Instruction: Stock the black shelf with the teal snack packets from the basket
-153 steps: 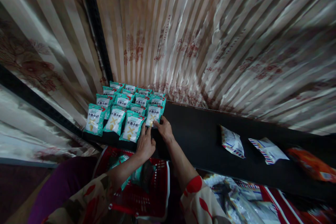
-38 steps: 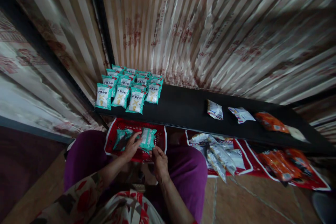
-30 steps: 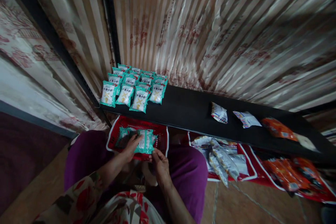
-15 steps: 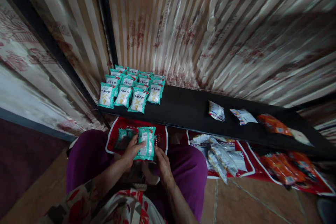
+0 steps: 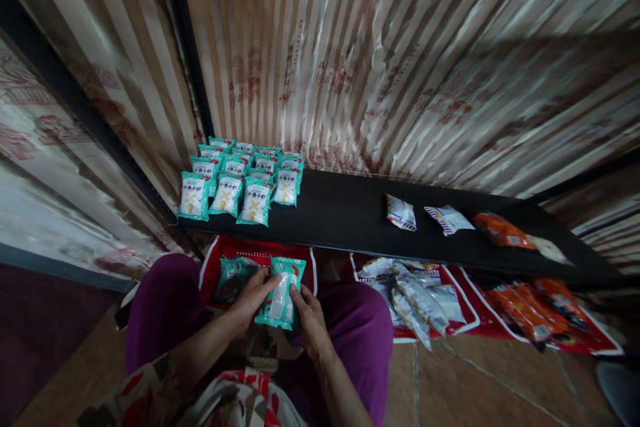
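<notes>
A teal snack bag (image 5: pixel 284 290), its printed back panel up, is held between my two hands above the red basket (image 5: pixel 207 268). My left hand (image 5: pixel 254 295) grips its left side, thumb on the front. On the right side, my right hand (image 5: pixel 309 312) is closed with its thumb on the bag's face. Another teal packet (image 5: pixel 231 280) lies in the basket behind my left hand. Several matching teal snack bags (image 5: pixel 227 195) stand in rows at the left end of the black shelf (image 5: pixel 340 203).
Farther right on the shelf lie white striped packets (image 5: pixel 401 212) and an orange packet (image 5: pixel 501 229). Below its front edge are a red basket of silvery packets (image 5: pixel 423 297) and one of orange packets (image 5: pixel 525 310). Corrugated wrapped panels (image 5: pixel 350 53) rise behind.
My right thumb has come onto the bag's face, where my right fingers were at its edge before. The bag is tilted more and both hands sit slightly lower. The view has shifted a little.
</notes>
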`<state>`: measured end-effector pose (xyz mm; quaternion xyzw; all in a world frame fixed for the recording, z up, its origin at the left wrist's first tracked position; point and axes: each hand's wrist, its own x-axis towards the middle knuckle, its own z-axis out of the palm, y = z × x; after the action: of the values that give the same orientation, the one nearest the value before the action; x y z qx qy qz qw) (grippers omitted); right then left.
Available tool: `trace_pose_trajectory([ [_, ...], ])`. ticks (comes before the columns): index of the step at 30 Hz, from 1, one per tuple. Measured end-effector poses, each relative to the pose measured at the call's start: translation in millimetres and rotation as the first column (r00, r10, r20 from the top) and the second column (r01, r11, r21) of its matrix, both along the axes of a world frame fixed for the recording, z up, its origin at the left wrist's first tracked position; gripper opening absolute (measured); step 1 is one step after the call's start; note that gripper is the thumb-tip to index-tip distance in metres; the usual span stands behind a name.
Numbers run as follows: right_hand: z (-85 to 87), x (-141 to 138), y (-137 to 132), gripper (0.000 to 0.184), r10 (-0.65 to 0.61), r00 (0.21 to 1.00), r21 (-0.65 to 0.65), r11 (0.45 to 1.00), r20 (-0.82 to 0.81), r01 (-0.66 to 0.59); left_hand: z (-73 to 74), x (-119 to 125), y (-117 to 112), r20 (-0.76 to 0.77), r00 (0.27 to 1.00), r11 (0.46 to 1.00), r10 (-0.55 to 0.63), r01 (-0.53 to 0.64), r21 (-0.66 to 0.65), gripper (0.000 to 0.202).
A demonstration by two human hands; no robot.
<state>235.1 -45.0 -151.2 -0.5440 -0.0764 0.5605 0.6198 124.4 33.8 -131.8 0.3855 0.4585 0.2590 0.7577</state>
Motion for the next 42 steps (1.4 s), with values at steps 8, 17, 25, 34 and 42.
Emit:
trace_pose_trajectory([
  [8, 1.0, -3.3, 1.6, 0.044, 0.013, 1.000, 0.013, 1.000, 0.017, -0.013, -3.7, 12.7, 2.3, -0.067, 0.982, 0.984, 0.177, -0.177, 0.004, 0.033],
  [17, 3.8, -3.4, 0.3, 0.049, 0.077, 0.995, 0.041, 0.996, 0.070, -0.080, -3.4, 15.2, 9.6, -0.021, 0.975, 0.975, 0.223, -0.222, 0.031, 0.034],
  [25, 11.7, -12.0, -1.0, 0.055, 0.152, 0.988, 0.088, 0.984, 0.008, -0.152, -4.8, 12.4, 13.0, 0.019, 0.950, 0.950, 0.311, -0.311, -0.023, 0.031],
  [34, 2.5, -18.3, -4.8, 0.056, 0.200, 0.980, 0.096, 0.976, -0.018, -0.197, -10.0, 4.2, 14.9, 0.014, 0.900, 0.894, 0.435, -0.430, -0.127, 0.035],
  [42, 2.7, -24.9, -4.8, 0.055, 0.183, 0.981, 0.005, 0.983, 0.060, -0.183, -16.5, -5.7, 13.8, 0.050, 0.869, 0.858, 0.491, -0.474, -0.197, 0.045],
])
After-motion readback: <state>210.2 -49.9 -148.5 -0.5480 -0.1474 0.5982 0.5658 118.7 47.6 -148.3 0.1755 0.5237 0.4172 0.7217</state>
